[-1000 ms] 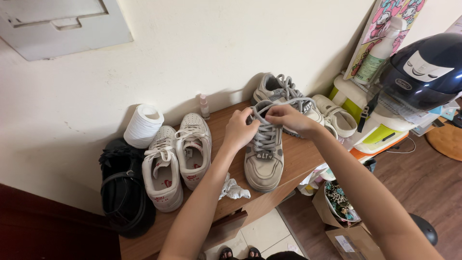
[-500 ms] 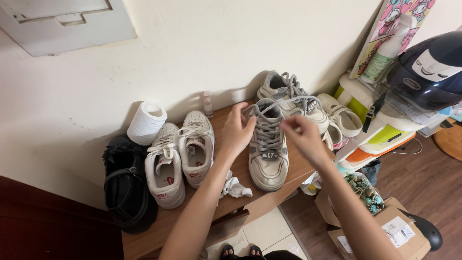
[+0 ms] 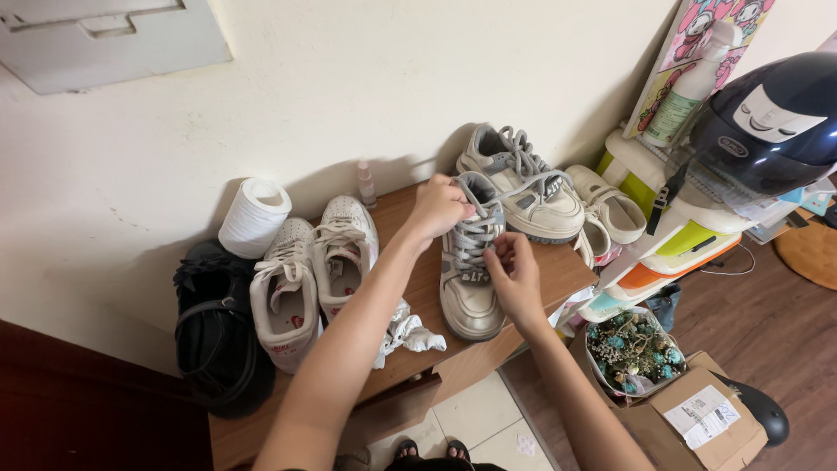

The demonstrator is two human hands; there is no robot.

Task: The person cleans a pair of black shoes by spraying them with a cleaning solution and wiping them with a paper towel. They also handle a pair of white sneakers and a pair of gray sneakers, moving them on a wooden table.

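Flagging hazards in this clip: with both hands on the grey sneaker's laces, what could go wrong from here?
1. The grey sneaker sits with its toe near the shelf's front edge; a tug from the right hand could slide it off.
2. The left hand works near the small bottle by the wall and might knock it over.
3. The crumpled tissue lies at the edge and could be swept off.

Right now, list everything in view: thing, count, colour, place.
grey-laced sneaker: 1, beige, shelf centre, under both hands
matching sneaker: 1, beige and grey, behind it by the wall
white sneakers: 2, white with red marks, shelf left
black shoe: 1, black, far left
paper roll: 1, white, by the wall
crumpled tissue: 1, white, shelf front
small bottle: 1, pinkish, by the wall
helmet: 1, dark blue, right
cardboard box: 1, brown, floor
left hand: at the sneaker's collar
right hand: fingers on the laces
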